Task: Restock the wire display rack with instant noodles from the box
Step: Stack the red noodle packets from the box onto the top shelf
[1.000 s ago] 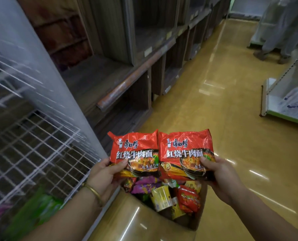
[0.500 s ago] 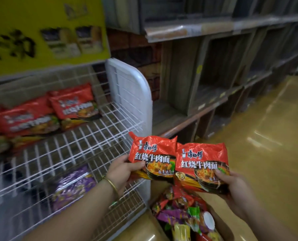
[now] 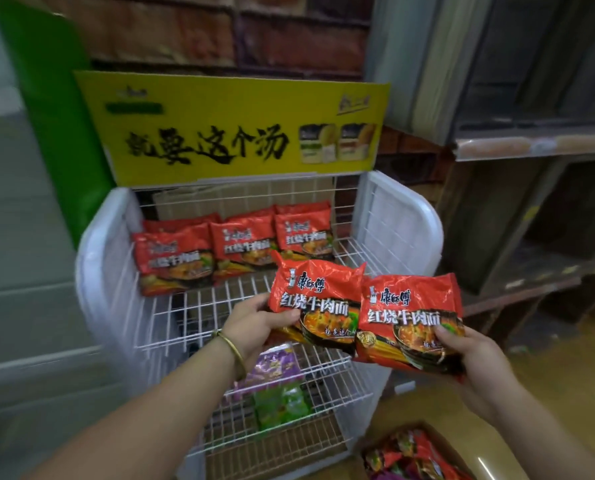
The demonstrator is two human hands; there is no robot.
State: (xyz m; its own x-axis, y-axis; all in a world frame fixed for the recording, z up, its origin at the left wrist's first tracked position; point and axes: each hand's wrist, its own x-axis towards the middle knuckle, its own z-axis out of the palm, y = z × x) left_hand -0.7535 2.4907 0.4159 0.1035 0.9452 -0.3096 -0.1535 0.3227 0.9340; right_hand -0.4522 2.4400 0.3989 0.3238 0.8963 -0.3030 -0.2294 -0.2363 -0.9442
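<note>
Two red instant noodle packs are held side by side in front of the wire display rack (image 3: 404, 221), above the front edge of its top shelf, touching neither the wire nor the stock. The left pack (image 3: 315, 297) overlaps the right pack (image 3: 410, 315) slightly along their shared edge. Both face up, print readable.

The left hand (image 3: 254, 323) grasps the left pack at its lower left corner, thumb on top, fingers under. The right hand (image 3: 471, 356) grasps the right pack at its lower right corner the same way. There is a gold bangle (image 3: 232, 346) on the left wrist.

At the back of the top shelf sit three more red packs (image 3: 242, 247) in a row, tilted against the back wire, with others partly hidden behind. The front of that shelf is bare wire. On the shelf below lie a purple pack (image 3: 275, 367) and a green pack (image 3: 282, 407), the green one nearer the front.

The box (image 3: 448, 448) stands on the floor at the rack's right foot, open, with mixed colourful packs inside.

A yellow sign (image 3: 185, 109) with black lettering stands over the rack's back. Behind it is a brick wall (image 3: 220, 32), to the left a green panel (image 3: 57, 116), to the right dark wooden shelving (image 3: 531, 143). The floor (image 3: 549, 393) is glossy yellow.
</note>
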